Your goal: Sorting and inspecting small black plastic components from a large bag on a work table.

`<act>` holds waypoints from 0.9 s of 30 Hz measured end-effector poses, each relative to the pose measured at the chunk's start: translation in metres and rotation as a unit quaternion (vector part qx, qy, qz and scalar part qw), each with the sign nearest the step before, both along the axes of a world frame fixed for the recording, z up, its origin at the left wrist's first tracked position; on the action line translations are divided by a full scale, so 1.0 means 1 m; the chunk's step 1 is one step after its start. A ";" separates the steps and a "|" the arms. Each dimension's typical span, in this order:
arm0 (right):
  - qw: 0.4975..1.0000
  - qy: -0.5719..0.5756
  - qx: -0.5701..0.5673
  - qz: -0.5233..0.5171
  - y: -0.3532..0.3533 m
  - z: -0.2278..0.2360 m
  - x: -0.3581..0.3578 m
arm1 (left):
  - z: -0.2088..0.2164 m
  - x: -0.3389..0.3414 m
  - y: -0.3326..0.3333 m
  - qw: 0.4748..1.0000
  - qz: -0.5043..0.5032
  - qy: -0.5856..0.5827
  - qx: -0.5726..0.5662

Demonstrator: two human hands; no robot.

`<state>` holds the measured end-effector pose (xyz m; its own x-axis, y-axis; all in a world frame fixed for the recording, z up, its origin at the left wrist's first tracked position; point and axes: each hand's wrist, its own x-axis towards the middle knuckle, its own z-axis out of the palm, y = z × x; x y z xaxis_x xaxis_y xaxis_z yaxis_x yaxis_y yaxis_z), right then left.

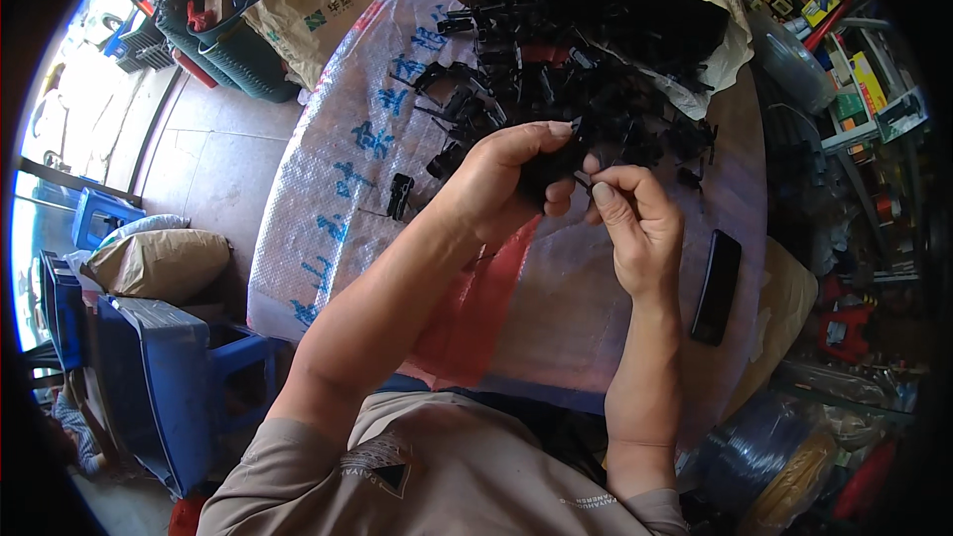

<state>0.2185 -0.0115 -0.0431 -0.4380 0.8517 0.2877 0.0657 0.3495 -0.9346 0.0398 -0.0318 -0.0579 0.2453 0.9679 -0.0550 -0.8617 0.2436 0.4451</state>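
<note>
My left hand (501, 174) is closed around a black plastic part (582, 127), most of it hidden by my fingers and blending into the dark pile behind. Right beside it, my right hand (643, 228) pinches a thin dark piece between thumb and forefinger; I cannot tell whether it joins the part in my left hand. Beyond both hands lies a heap of similar black plastic parts (536, 79), spilling from an open brown paper bag (730, 50). One loose black part (400, 197) rests apart, left of my left forearm.
A white woven sheet (298, 238) with blue handwriting and a red stripe covers the work surface. A dark phone (717, 288) lies to the right. Blue plastic stools (164, 377) stand at left. Crowded shelves (874, 109) line the right, with wrapped coils (764, 467) below.
</note>
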 end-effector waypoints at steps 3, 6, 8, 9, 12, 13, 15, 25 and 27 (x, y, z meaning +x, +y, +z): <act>0.993 -0.080 0.067 -0.050 0.002 -0.001 -0.001 | 0.003 0.002 0.000 0.991 0.038 0.128 -0.019; 0.969 -0.100 0.210 -0.086 0.006 -0.007 -0.002 | 0.009 0.002 -0.002 0.942 0.080 0.323 -0.035; 0.976 -0.058 0.192 -0.087 0.007 -0.009 -0.006 | 0.012 0.000 -0.004 0.912 0.004 0.411 0.004; 0.981 -0.015 0.173 -0.087 0.007 -0.010 -0.006 | 0.016 0.001 -0.007 0.927 -0.023 0.373 0.002; 0.983 -0.025 0.179 -0.035 0.010 -0.006 -0.003 | 0.009 -0.008 -0.006 0.952 -0.097 0.288 0.021; 0.982 -0.035 0.187 -0.005 0.012 -0.008 0.000 | 0.011 -0.005 -0.006 0.953 -0.098 0.285 0.022; 0.989 -0.014 0.142 -0.034 0.012 -0.011 0.002 | 0.016 0.004 -0.005 0.940 -0.029 0.341 -0.006; 0.986 0.131 -0.099 0.004 0.015 -0.017 0.000 | 0.009 0.016 -0.010 0.822 0.163 0.526 0.146; 0.985 0.142 -0.099 0.018 0.015 -0.019 0.001 | 0.010 0.016 -0.010 0.820 0.168 0.527 0.150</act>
<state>0.2196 0.0039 -0.0618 -0.3946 0.8888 0.2332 -0.2172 0.1564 -0.9635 0.0555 -0.0417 -0.0481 -0.0688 0.9797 0.1883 0.0428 -0.1857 0.9817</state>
